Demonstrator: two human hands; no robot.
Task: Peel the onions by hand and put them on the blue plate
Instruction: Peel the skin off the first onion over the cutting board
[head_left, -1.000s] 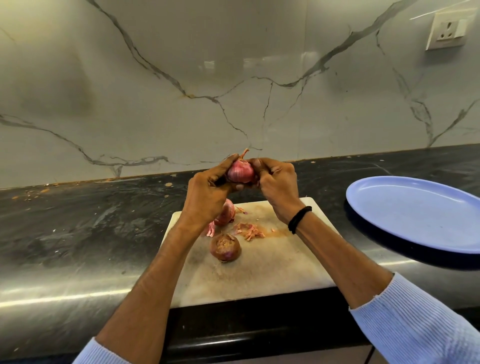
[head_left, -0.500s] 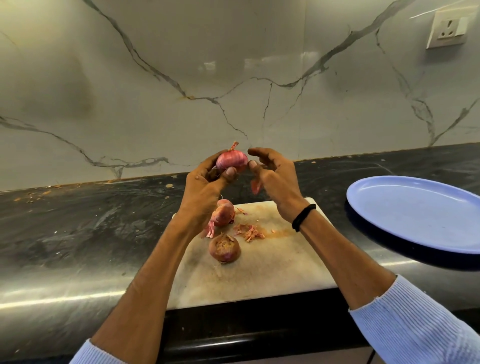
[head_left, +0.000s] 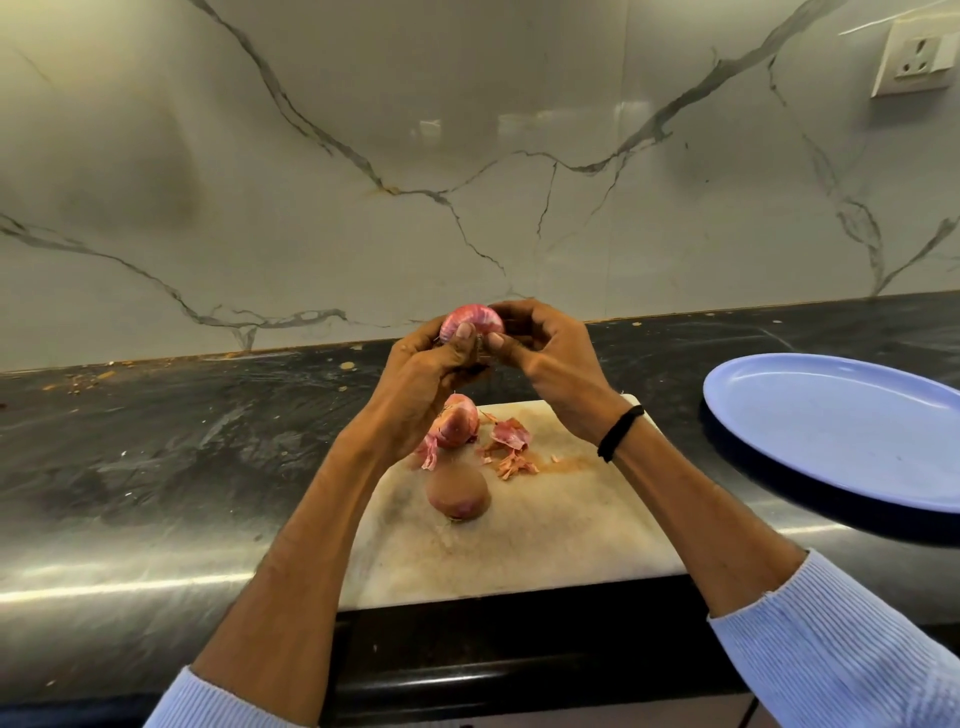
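A pink, partly peeled onion (head_left: 475, 318) is held up above the cutting board (head_left: 545, 540). My left hand (head_left: 431, 374) grips it from below and the left, thumb on its front. My right hand (head_left: 550, 353) holds its right side with curled fingers, thumb tip close to the left thumb. Two more onions lie on the board: a pinkish one (head_left: 457, 423) partly behind my left hand, and a brown-skinned one (head_left: 458, 492) nearer me. Loose skin scraps (head_left: 511, 449) lie beside them. The blue plate (head_left: 852, 426) sits to the right with nothing on it.
The board rests on a dark stone counter (head_left: 182, 457) at its front edge. A marble wall stands behind, with a socket (head_left: 917, 57) at top right. Small crumbs (head_left: 78, 379) lie along the back left of the counter.
The onion has been turned in my hands; its stem tip no longer points up. A new piece of skin lies on the board. My right hand came back onto the onion.
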